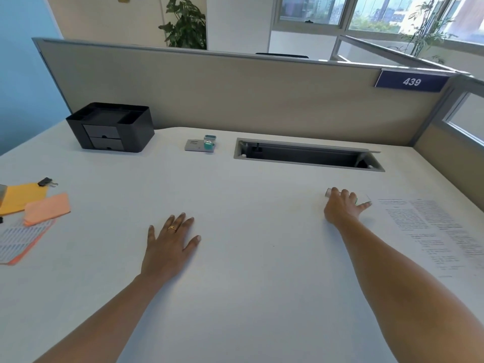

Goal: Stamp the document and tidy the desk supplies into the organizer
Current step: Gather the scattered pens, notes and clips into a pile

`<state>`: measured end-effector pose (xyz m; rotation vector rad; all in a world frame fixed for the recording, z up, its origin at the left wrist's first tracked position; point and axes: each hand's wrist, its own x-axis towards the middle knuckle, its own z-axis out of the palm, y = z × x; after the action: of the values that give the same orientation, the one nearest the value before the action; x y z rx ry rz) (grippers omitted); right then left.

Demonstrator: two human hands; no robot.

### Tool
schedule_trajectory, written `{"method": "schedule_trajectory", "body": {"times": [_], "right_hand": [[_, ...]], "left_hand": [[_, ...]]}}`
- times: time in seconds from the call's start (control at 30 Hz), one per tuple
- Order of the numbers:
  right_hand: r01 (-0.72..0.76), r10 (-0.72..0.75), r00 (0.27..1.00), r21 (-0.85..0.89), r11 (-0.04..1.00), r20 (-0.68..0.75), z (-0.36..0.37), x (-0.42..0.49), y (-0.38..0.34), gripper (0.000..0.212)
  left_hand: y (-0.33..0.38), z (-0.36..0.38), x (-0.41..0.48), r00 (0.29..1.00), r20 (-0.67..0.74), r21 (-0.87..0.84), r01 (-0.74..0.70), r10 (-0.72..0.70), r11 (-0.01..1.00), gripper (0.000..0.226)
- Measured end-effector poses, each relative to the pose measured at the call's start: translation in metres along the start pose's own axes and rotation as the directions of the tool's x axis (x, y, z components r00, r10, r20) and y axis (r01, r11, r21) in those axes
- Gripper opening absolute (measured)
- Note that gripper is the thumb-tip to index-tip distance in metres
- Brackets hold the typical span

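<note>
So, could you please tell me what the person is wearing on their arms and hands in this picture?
Both forearms are bare up to the frame edge, with no sleeves, gloves, watch or bracelet in view. The left hand carries a thin gold band ring on one of its middle fingers. The right hand shows no ring on the fingers that are visible, though the image there is slightly blurred.

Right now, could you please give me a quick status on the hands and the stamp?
Left hand flat on desk, empty. Right hand closing over clear stamp beside document. Organizer far left, path clear.
</note>
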<state>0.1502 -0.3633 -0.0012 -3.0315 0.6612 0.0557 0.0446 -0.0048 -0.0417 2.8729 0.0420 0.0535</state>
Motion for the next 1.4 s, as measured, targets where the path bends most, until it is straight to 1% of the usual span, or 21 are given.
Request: {"method": "schedule_trajectory", "body": {"times": [0.13,0.23,0.3,0.33,0.4,0.47,0.57,0.7,0.77,0.83,0.87,0.93,0.97,1.07,1.17,1.27,1.33,1.4], "right_hand": [[0.066,-0.069,0.994,-0.044,0.997,-0.079,0.003,-0.013,-0.007,0.044],[0.132,-0.132,0.984,-0.011,0.991,-0.116,0.007,-0.027,-0.022,0.039],[0.187,-0.180,0.975,0.040,0.982,-0.127,0.010,-0.039,-0.039,0.038],[0.221,-0.211,0.969,0.068,0.973,-0.131,0.011,-0.046,-0.049,0.038],[0.312,-0.296,0.944,0.106,0.944,-0.144,0.011,-0.060,-0.075,0.040],[0.419,-0.399,0.903,0.117,0.900,-0.160,0.009,-0.074,-0.107,0.041],[0.560,-0.539,0.827,0.159,0.813,-0.159,0.005,-0.097,-0.161,0.041],[0.679,-0.680,0.727,0.246,0.691,-0.097,0.002,-0.136,-0.237,0.043],[0.709,-0.734,0.677,0.313,0.632,-0.051,0.002,-0.157,-0.275,0.041],[0.695,-0.767,0.641,0.406,0.593,0.024,0.001,-0.179,-0.312,0.040],[0.670,-0.774,0.629,0.459,0.584,0.066,0.001,-0.189,-0.330,0.040],[0.569,-0.775,0.615,0.598,0.564,0.145,0.000,-0.209,-0.362,0.039],[0.503,-0.776,0.604,0.669,0.547,0.180,-0.001,-0.219,-0.376,0.038],[0.321,-0.780,0.572,0.807,0.496,0.252,-0.004,-0.245,-0.415,0.038],[0.153,-0.747,0.590,0.866,0.477,0.307,-0.007,-0.263,-0.445,0.041],[0.006,-0.715,0.597,0.889,0.458,0.364,-0.011,-0.277,-0.470,0.036],[-0.042,-0.715,0.577,0.888,0.457,0.395,-0.010,-0.283,-0.486,0.032],[-0.002,-0.718,0.574,0.878,0.479,0.393,-0.004,-0.285,-0.500,0.028]], "left_hand": [[0.000,0.000,-0.001,1.000,-0.001,-0.007,-0.016,0.016,1.000,0.053],[-0.001,0.001,-0.004,0.999,-0.008,-0.012,-0.034,0.034,0.999,0.067],[-0.004,-0.001,-0.008,0.999,-0.018,0.003,-0.049,0.049,0.999,0.072],[-0.007,-0.004,-0.012,0.996,-0.053,0.016,-0.066,0.067,0.998,0.072],[-0.019,-0.012,-0.018,0.985,-0.139,0.052,-0.097,0.103,0.994,0.061],[-0.039,-0.024,-0.023,0.975,-0.208,0.086,-0.056,0.073,0.995,0.051],[-0.079,-0.041,-0.033,0.972,-0.234,0.095,0.047,-0.023,0.994,0.051],[-0.140,-0.057,-0.053,0.954,-0.267,0.132,0.177,-0.137,0.975,0.051],[-0.169,-0.065,-0.062,0.942,-0.271,0.155,0.246,-0.198,0.957,0.051],[-0.194,-0.070,-0.068,0.923,-0.281,0.155,0.312,-0.261,0.937,0.050],[-0.204,-0.072,-0.070,0.908,-0.290,0.129,0.351,-0.303,0.928,0.049],[-0.218,-0.073,-0.072,0.878,-0.264,0.059,0.428,-0.400,0.902,0.053],[-0.224,-0.072,-0.072,0.869,-0.253,0.036,0.447,-0.425,0.894,0.057],[-0.230,-0.069,-0.072,0.859,-0.248,0.011,0.464,-0.447,0.886,0.060],[-0.228,-0.067,-0.071,0.855,-0.251,0.000,0.470,-0.455,0.883,0.060],[-0.227,-0.069,-0.072,0.848,-0.246,-0.029,0.478,-0.469,0.878,0.060],[-0.229,-0.068,-0.072,0.845,-0.242,-0.031,0.485,-0.477,0.874,0.061],[-0.230,-0.068,-0.071,0.842,-0.244,-0.021,0.491,-0.480,0.871,0.060]]}}
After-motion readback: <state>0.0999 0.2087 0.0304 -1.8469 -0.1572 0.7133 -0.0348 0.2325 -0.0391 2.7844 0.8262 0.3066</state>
